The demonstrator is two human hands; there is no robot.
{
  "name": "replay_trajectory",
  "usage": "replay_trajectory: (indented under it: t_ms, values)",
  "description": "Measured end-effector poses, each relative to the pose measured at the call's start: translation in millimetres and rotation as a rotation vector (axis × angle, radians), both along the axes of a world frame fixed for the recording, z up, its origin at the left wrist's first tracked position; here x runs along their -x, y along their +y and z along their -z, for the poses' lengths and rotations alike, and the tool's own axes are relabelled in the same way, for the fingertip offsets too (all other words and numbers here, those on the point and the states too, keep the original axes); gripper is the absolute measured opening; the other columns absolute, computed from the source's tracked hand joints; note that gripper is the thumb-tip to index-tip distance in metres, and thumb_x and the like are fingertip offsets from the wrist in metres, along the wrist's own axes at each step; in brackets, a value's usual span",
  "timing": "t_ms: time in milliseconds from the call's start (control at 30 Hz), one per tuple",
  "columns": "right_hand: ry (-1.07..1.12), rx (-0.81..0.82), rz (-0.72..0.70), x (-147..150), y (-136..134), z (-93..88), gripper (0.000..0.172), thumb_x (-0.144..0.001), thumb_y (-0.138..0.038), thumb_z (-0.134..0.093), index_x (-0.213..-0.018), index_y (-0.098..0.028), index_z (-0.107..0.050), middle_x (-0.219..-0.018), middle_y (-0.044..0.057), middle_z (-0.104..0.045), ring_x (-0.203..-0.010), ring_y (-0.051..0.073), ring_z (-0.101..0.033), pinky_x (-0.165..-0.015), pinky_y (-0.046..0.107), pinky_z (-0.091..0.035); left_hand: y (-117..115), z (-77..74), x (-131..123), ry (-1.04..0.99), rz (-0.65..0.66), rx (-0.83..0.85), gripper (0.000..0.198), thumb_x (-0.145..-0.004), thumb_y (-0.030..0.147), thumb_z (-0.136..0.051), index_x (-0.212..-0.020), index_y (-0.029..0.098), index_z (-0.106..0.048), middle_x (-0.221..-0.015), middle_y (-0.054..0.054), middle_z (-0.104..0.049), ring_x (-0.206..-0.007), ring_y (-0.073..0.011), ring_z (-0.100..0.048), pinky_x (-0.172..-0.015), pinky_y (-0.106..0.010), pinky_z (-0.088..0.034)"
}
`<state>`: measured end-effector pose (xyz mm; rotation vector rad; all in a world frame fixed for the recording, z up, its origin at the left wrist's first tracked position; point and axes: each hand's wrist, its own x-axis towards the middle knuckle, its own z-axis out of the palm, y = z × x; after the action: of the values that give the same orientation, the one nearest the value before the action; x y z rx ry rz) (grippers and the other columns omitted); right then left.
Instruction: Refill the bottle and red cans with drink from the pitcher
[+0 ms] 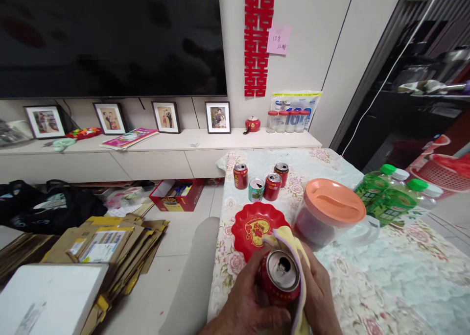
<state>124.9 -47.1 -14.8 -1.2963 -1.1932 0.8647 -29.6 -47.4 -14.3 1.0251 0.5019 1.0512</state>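
Observation:
My left hand (246, 303) is wrapped round a red drink can (281, 278), its opened silver top facing up at me. Against the can's right side lies a yellow cloth (301, 276) with a purple edge, and my right hand (320, 290) presses it there, closed on it. Just beyond the can is a red scalloped plate (244, 222) with a gold print, partly covered by the cloth and my hands. Farther back stand a green can (256, 190) and several red cans, among them one red can (241, 176) at the left.
A clear jug with an orange lid (335, 200) stands right of my hands. Several green-capped bottles (394, 198) are at the table's right side. The floral tablecloth (367, 286) covers the table. Flattened cardboard (121, 247) and a white box (55, 296) lie at the left.

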Motion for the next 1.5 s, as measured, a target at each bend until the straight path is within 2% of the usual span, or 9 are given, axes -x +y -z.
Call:
replay_trajectory:
  t_ms: [100, 333, 633, 867, 1000, 1100, 1200, 1367, 1500]
  values:
    - [0.002, 0.018, -0.049, -2, 5, 4.1, 0.045, -0.100, -0.058, -0.052, -0.112, -0.024, -0.078, -0.106, 0.004, -0.081, -0.093, 0.023, -0.074, -0.082, 0.028, -0.060, 1, -1.8, 1, 0.053, -0.024, -0.050, 0.089, -0.062, 0.054, -0.097, -0.140, 0.028, -0.061, -0.139, -0.010, -0.067, -0.135, -0.0439, -0.058, -0.118, -0.056, -0.041]
    - [-0.045, 0.025, -0.038, 5, 7, 4.7, 0.044, -0.097, -0.060, -0.055, -0.108, -0.025, -0.080, -0.109, 0.005, -0.081, -0.095, 0.025, -0.075, -0.086, 0.030, -0.060, 5, 8.5, 11, 0.195, -0.280, -0.141, 0.095, -0.066, 0.054, -0.095, -0.148, 0.028, -0.055, -0.147, -0.014, -0.056, -0.141, -0.0402, -0.052, -0.122, -0.054, -0.040]
    - [-0.122, 0.024, 0.074, 9, 1, 7.5, 0.045, -0.097, -0.060, -0.055, -0.115, -0.025, -0.077, -0.113, 0.007, -0.079, -0.104, 0.027, -0.072, -0.090, 0.033, -0.058, 4, 12.5, 15, 0.084, -0.175, 0.015, 0.090, -0.083, 0.047, -0.082, -0.158, 0.028, -0.037, -0.164, -0.014, -0.047, -0.152, -0.0386, -0.043, -0.127, -0.054, -0.036]
    - [-0.076, -0.054, 0.013, 24, -10, 2.6, 0.035, -0.101, -0.049, -0.055, -0.126, -0.028, -0.068, -0.120, 0.005, -0.075, -0.105, 0.025, -0.070, -0.090, 0.033, -0.056, 7, -1.9, 11, 0.087, -0.213, 0.028, 0.079, -0.070, 0.045, -0.094, -0.135, 0.024, -0.054, -0.143, -0.013, -0.065, -0.137, -0.0392, -0.059, -0.122, -0.057, -0.040]
    - [-0.047, -0.110, 0.093, 25, -14, -1.5, 0.036, -0.102, -0.049, -0.054, -0.126, -0.028, -0.069, -0.127, 0.006, -0.072, -0.114, 0.026, -0.067, -0.098, 0.035, -0.053, 2, -6.7, 6, 0.053, -0.145, 0.063, 0.082, -0.071, 0.038, -0.095, -0.140, 0.026, -0.053, -0.138, -0.012, -0.068, -0.134, -0.0377, -0.061, -0.119, -0.054, -0.044]
    - [-0.027, -0.092, 0.133, 17, -11, 1.5, 0.037, -0.102, -0.052, -0.052, -0.122, -0.029, -0.072, -0.122, 0.005, -0.074, -0.113, 0.025, -0.068, -0.095, 0.032, -0.054, -4, -9.0, 0, 0.066, -0.112, 0.064, 0.089, -0.066, 0.036, -0.096, -0.143, 0.026, -0.053, -0.141, -0.013, -0.065, -0.134, -0.0390, -0.060, -0.118, -0.053, -0.046]
    - [-0.012, -0.019, 0.057, 10, -4, 6.4, 0.039, -0.102, -0.055, -0.051, -0.112, -0.028, -0.076, -0.109, 0.003, -0.078, -0.103, 0.024, -0.071, -0.086, 0.028, -0.057, -8, -10.5, -4, 0.141, -0.187, 0.018, 0.087, -0.064, 0.043, -0.095, -0.140, 0.024, -0.058, -0.135, -0.014, -0.064, -0.129, -0.0406, -0.060, -0.113, -0.053, -0.048]
    - [-0.039, 0.015, -0.027, 7, 3, 9.0, 0.041, -0.099, -0.058, -0.053, -0.106, -0.025, -0.078, -0.102, 0.003, -0.079, -0.085, 0.022, -0.071, -0.077, 0.028, -0.058, -8, 0.1, -3, 0.272, -0.353, -0.186, 0.077, -0.067, 0.046, -0.089, -0.135, 0.023, -0.059, -0.128, -0.013, -0.059, -0.120, -0.0379, -0.061, -0.110, -0.053, -0.050]
    - [-0.052, 0.026, -0.027, 13, 1, 5.8, 0.040, -0.100, -0.056, -0.052, -0.101, -0.025, -0.078, -0.098, 0.003, -0.079, -0.083, 0.021, -0.070, -0.078, 0.027, -0.058, -3, 14.7, -1, 0.247, -0.405, -0.139, 0.086, -0.068, 0.048, -0.089, -0.139, 0.025, -0.046, -0.134, -0.014, -0.056, -0.122, -0.0368, -0.061, -0.107, -0.050, -0.051]
